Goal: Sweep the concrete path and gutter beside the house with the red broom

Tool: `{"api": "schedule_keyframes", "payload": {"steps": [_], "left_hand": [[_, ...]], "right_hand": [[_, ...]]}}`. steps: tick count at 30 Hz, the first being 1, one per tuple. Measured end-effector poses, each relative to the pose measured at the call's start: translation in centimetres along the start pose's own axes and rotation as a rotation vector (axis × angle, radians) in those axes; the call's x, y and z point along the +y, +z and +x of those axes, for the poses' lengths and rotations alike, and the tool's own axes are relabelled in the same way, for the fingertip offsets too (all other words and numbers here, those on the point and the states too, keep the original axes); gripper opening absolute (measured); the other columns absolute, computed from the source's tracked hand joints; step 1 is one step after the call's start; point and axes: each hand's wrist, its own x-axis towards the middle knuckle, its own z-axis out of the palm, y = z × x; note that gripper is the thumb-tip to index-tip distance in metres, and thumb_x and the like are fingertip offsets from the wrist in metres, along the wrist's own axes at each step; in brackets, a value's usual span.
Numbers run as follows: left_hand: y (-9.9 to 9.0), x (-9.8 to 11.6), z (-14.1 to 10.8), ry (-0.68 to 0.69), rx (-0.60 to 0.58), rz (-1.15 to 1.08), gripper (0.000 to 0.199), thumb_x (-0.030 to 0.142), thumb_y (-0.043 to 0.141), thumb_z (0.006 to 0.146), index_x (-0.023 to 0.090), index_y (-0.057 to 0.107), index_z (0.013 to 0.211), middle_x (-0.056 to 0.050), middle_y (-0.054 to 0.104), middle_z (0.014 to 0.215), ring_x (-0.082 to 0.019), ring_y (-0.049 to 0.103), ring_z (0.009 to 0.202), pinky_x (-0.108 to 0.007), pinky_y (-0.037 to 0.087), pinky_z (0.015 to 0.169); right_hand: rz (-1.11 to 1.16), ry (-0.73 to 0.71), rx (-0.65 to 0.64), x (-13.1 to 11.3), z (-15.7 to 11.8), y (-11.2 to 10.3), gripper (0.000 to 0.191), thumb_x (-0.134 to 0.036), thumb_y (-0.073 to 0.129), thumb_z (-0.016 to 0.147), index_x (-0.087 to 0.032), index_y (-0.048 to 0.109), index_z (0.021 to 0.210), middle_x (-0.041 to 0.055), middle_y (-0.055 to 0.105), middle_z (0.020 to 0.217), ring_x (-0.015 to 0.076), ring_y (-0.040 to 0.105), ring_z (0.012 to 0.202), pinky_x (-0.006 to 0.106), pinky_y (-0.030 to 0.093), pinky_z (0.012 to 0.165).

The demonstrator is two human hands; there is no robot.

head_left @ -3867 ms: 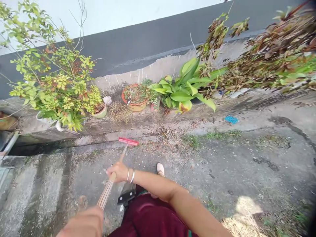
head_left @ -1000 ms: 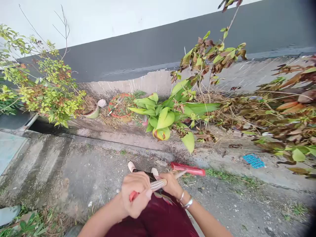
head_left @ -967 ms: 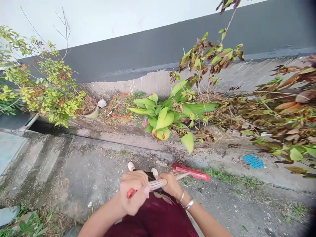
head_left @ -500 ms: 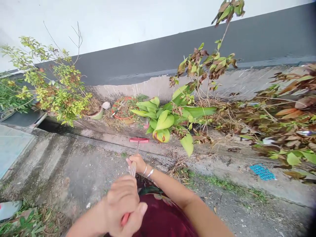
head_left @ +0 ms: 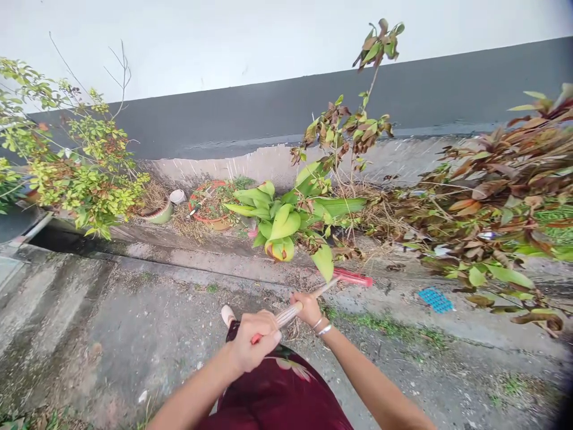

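Observation:
Both hands grip one long-handled tool with a pale striped pole (head_left: 289, 314) and a narrow red crosswise head (head_left: 353, 277); whether it is a rake or a broom I cannot make out. My left hand (head_left: 257, 341) is wrapped round the pole's upper end, where a red tip shows. Farther down, my right hand (head_left: 308, 308), with silver bangles at the wrist, closes round the pole. The red head rests low by the concrete ledge, partly behind a broad green leaf (head_left: 323, 261) of a leafy plant (head_left: 286, 222).
Along the grey-and-white wall (head_left: 250, 113) stand a yellow-green shrub (head_left: 89, 167), a green-rimmed pot (head_left: 160, 215) and an orange pot (head_left: 197, 200). Brown-leaved plants (head_left: 487, 197) spread at the right. A blue grid-like piece (head_left: 436, 300) lies on the ledge. A dark gutter opening (head_left: 67, 236) is at left.
The tool's head has swung right, from left of the leafy plant to below its right side. Both hands have moved right with the pole, and a shoe has come into view.

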Motion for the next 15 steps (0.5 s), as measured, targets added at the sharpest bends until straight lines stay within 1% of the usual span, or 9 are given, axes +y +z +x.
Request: {"api": "schedule_keyframes", "payload": {"steps": [2,3,5,7,9,11,13,15], "left_hand": [[0.1,-0.7,0.0,-0.015,0.017,-0.078,0.041,0.022,0.052,0.094,0.019,0.035,0.057,0.001,0.048,0.052,-0.010,0.047,0.053,-0.028,0.045,0.063],[-0.1,-0.5,0.2,-0.013,0.016,-0.099,0.041,0.021,0.052,0.094,0.019,0.036,0.057,0.001,0.048,0.052,-0.010,0.048,0.053,-0.028,0.045,0.063],[-0.9,1.1,0.8,-0.004,-0.002,-0.090,0.039,0.020,0.052,0.093,0.019,0.035,0.058,0.001,0.048,0.053,-0.010,0.048,0.054,-0.028,0.046,0.063],[-2.2,3.7,1.5,0.018,-0.033,-0.019,0.035,0.019,0.050,0.093,0.020,0.035,0.061,0.001,0.048,0.053,-0.011,0.048,0.054,-0.029,0.046,0.062],[-3.4,6.5,1.8,0.060,-0.050,0.078,0.032,0.019,0.049,0.092,0.021,0.033,0.064,0.001,0.047,0.053,-0.011,0.046,0.052,-0.029,0.045,0.061],[-4.3,8.8,1.6,0.106,-0.034,0.177,0.032,0.021,0.049,0.092,0.022,0.031,0.067,0.003,0.044,0.052,-0.010,0.044,0.050,-0.029,0.044,0.059],[-4.8,10.2,1.0,0.154,-0.029,0.281,0.033,0.024,0.053,0.092,0.022,0.030,0.068,0.005,0.042,0.051,-0.009,0.042,0.050,-0.028,0.043,0.057],[-4.9,10.5,0.4,0.204,-0.038,0.374,0.034,0.023,0.055,0.091,0.022,0.029,0.069,0.006,0.040,0.052,-0.009,0.041,0.050,-0.028,0.041,0.057]], "right_hand": [[-0.096,0.027,-0.012,0.7,-0.9,-1.3,0.043,-0.022,0.046,0.095,-0.021,0.050,0.052,0.0009,0.055,0.044,0.0136,0.048,0.042,0.027,0.031,0.053],[-0.120,0.034,-0.018,0.5,-1.1,-1.7,0.043,-0.023,0.046,0.095,-0.021,0.051,0.052,0.0013,0.056,0.045,0.0138,0.049,0.042,0.027,0.031,0.054],[-0.125,0.034,-0.022,-0.8,-0.7,-1.8,0.043,-0.024,0.047,0.095,-0.021,0.052,0.053,0.0013,0.056,0.045,0.0137,0.049,0.043,0.028,0.031,0.054],[-0.072,0.013,-0.020,-3.1,0.4,-1.2,0.044,-0.024,0.047,0.097,-0.021,0.051,0.053,0.0005,0.055,0.045,0.0125,0.047,0.044,0.027,0.031,0.055],[0.031,-0.017,-0.029,-5.8,1.8,0.0,0.046,-0.024,0.046,0.098,-0.021,0.048,0.052,-0.0007,0.053,0.045,0.0109,0.044,0.043,0.026,0.030,0.054],[0.169,-0.062,-0.055,-8.8,3.3,1.8,0.047,-0.025,0.046,0.098,-0.021,0.044,0.051,-0.0016,0.050,0.045,0.0100,0.040,0.044,0.026,0.028,0.053],[0.318,-0.112,-0.112,-11.4,5.0,4.1,0.047,-0.027,0.045,0.097,-0.021,0.040,0.051,-0.0026,0.046,0.044,0.0096,0.036,0.045,0.026,0.027,0.053],[0.457,-0.168,-0.200,-13.6,6.7,6.6,0.048,-0.028,0.043,0.097,-0.021,0.035,0.051,-0.0035,0.042,0.044,0.0097,0.032,0.046,0.026,0.026,0.053]]}}
